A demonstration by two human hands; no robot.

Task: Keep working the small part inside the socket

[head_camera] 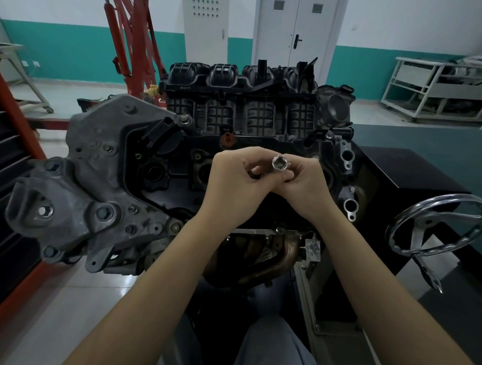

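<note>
While both hands meet above the engine, every place below is given from that engine.

Socket: a shiny metal socket (pixel 278 162) sits raised above the middle of the engine (pixel 180 158), its open square end turned up toward the camera, probably so the person can look into it.

Right hand: the right hand (pixel 302 181) curls thumb and fingers round the socket's body and clamps it from the right, so the opening stays bare and in view.

Left hand: the left hand (pixel 234 182) has its fingers curled in against the socket's lower end from the left; they seem to pinch something dark there, though what it is I cannot tell. The two hands touch at the fingers, which steadies the small part over the engine.

Engine: it stands close in front of the person, valve cover uppermost, so the top is within easy reach of both forearms.

Intake manifold: the black ribbed intake manifold (pixel 242 100) runs along the engine's far side.

Oil filler cap: the black oil filler cap (pixel 165 137) sits on the engine's top, left of the hands.

Handwheel: a chrome handwheel (pixel 438 224) stands just right of the engine, beside the person's right forearm.

Engine hoist: a red engine hoist (pixel 135 42) rises behind the engine's left end, well apart from the hands.
</note>
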